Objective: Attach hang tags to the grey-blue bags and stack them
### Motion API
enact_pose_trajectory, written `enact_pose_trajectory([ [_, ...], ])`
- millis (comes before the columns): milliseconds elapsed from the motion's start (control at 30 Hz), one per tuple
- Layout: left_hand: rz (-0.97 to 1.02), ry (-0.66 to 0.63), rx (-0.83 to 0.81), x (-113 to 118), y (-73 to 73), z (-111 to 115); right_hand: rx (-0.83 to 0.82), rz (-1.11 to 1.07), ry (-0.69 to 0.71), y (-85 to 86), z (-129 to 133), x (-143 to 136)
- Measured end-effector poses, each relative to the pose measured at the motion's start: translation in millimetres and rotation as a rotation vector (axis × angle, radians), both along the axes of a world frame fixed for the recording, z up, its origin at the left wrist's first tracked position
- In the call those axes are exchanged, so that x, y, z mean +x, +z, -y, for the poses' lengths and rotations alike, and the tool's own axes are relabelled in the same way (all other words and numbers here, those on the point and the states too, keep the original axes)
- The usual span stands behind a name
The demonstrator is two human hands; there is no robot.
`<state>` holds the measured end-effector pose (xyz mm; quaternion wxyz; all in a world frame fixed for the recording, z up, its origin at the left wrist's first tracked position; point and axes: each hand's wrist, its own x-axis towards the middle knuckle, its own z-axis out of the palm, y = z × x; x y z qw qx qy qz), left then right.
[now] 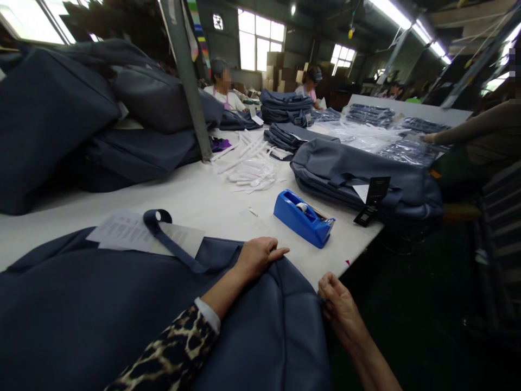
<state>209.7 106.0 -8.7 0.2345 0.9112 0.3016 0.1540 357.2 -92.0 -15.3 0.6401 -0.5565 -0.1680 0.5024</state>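
A large dark blue bag (252,331) lies across the front of the table. My left hand (258,256) is closed over the bag's upper edge, its fingers curled and partly hidden. At the bag's right end, just past the table edge, my right hand (340,307) is closed in a pinch on the bag's side; what lies between its fingertips is mostly hidden. A blue strap loop (166,239) stands up from the bag, left of my left hand. Behind it rest printed paper sheets (126,232). Beyond my hands sits a blue tape dispenser (303,218).
More blue bags are piled at the left (89,114); another bag (362,174) with a black tag (376,195) lies at the right edge. A metal post (189,81) rises from the white table (228,212). White strips and plastic (252,168) lie mid-table. Several people work around it.
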Motion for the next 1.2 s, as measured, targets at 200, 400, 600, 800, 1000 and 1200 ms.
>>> enact_pose_trajectory([
  [200, -0.064, 0.053, 0.211, 12, -10.3, -2, -0.094, 0.075, 0.049, -5.7, -10, 10],
  [400, -0.147, 0.056, 0.199, 14, -10.4, 0, -0.203, 0.914, -0.052, 29.6, -14, 11],
  [600, -0.149, 0.074, 0.203, 15, -13.8, -3, 0.144, 1.649, 0.559, 44.5, -26, -38],
  [800, -0.164, 0.103, 0.198, 19, -13.5, -5, 0.228, 2.083, 0.635, -4.2, -27, -30],
  [1000, -0.172, -0.014, 0.219, -13, 10.3, 0, 0.447, 2.243, 0.512, -29.5, -36, -6],
  [1200, -0.176, -0.408, 0.152, -161, 47.9, 43, 0.632, 2.272, 0.551, -41.3, -60, 31],
])
